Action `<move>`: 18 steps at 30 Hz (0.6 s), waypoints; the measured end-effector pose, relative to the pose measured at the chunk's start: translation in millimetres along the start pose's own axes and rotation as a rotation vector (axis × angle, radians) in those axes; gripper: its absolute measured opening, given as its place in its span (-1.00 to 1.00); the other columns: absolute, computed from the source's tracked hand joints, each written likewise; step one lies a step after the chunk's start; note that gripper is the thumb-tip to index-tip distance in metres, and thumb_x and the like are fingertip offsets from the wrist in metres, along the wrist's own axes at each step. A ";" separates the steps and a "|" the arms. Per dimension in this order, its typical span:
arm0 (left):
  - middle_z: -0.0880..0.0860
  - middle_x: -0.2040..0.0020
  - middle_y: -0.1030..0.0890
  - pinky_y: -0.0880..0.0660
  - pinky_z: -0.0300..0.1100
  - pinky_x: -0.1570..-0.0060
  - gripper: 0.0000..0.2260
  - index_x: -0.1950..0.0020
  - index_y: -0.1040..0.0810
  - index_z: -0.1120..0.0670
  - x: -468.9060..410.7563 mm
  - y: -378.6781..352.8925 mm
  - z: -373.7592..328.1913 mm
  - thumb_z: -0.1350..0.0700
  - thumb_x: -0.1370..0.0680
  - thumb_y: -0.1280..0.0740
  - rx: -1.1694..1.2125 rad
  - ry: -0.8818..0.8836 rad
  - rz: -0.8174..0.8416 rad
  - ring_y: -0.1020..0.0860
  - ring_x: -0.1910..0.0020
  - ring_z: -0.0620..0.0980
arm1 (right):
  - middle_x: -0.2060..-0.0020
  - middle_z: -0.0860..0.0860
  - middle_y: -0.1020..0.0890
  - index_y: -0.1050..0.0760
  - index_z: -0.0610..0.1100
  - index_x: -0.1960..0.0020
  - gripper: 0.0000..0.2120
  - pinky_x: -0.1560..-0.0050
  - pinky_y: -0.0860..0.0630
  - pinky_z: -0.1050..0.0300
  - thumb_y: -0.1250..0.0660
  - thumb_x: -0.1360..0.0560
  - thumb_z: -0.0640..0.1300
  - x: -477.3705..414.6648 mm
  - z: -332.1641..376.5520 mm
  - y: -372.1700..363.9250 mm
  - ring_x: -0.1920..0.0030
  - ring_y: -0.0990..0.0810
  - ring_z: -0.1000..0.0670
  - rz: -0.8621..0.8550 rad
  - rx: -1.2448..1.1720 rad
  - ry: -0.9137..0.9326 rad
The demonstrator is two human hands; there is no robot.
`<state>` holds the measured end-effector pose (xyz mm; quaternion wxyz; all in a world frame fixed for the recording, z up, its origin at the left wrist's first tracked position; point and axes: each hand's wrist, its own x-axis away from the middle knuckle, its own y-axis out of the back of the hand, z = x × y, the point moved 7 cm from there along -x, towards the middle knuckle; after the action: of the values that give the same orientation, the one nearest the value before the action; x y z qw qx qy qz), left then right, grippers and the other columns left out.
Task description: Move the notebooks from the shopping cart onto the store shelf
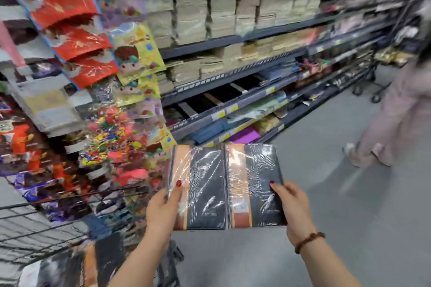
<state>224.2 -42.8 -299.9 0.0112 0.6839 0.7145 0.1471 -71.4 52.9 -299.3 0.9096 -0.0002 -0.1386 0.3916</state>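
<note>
Snugly, both hands' fingers (175, 193) around notebooks (210, 184)

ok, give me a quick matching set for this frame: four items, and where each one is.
Items:
1. plastic-wrapped notebooks
2. shopping cart
3. bead bracelet
4. brown paper stacks

Places:
A. on the upper store shelf
B. worn just behind the right hand
C. lower left of the view
D. gripped by the left hand and the right hand

Pairs: 1-D, 2-C, 3-B, 4-A
</note>
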 end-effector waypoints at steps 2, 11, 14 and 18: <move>0.16 0.36 -0.45 -0.26 -0.15 0.34 -0.58 0.27 -0.46 0.31 4.7 -32.0 -10.4 -0.05 -0.54 -0.32 0.016 -0.001 0.018 -0.38 0.34 0.01 | 0.38 -0.03 -0.63 -0.53 -0.28 0.11 -0.88 0.28 -0.53 0.12 -0.39 -0.44 -0.22 -13.9 7.5 25.6 0.40 -0.57 0.02 -0.020 -0.013 0.002; 0.10 0.36 -0.47 -0.26 -0.10 0.29 -0.56 0.29 -0.48 0.25 -30.7 -133.6 -45.2 -0.14 -0.47 -0.34 -0.004 -0.023 0.123 -0.39 0.34 0.01 | 0.49 0.06 -0.61 -0.49 -0.18 0.23 -0.89 0.37 -0.48 0.19 -0.36 -0.47 -0.26 -81.9 36.4 75.9 0.46 -0.56 0.08 -0.090 -0.045 0.040; 0.08 0.36 -0.52 -0.31 -0.09 0.27 -0.67 0.30 -0.51 0.16 -60.9 -162.2 -53.5 -0.06 -0.53 -0.33 0.065 0.026 0.131 -0.45 0.32 0.04 | 0.48 0.06 -0.60 -0.48 -0.17 0.25 -0.87 0.42 -0.47 0.24 -0.36 -0.47 -0.27 -121.3 44.7 74.2 0.46 -0.55 0.09 -0.103 -0.030 0.048; 0.30 0.25 -0.58 -0.52 0.09 0.19 -0.42 0.14 -0.51 0.23 -125.4 -199.9 -46.2 -0.33 -0.34 -0.36 0.123 0.089 0.154 -0.54 0.31 0.10 | 0.47 0.03 -0.60 -0.49 -0.20 0.23 -0.89 0.47 -0.46 0.27 -0.35 -0.47 -0.28 -181.6 62.6 57.1 0.44 -0.55 0.06 -0.091 -0.013 0.050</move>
<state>27.5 -179.0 -324.0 -0.0738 0.7290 0.6673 0.1338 -246.8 -43.6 -291.1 0.9297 -0.0095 -0.1185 0.3487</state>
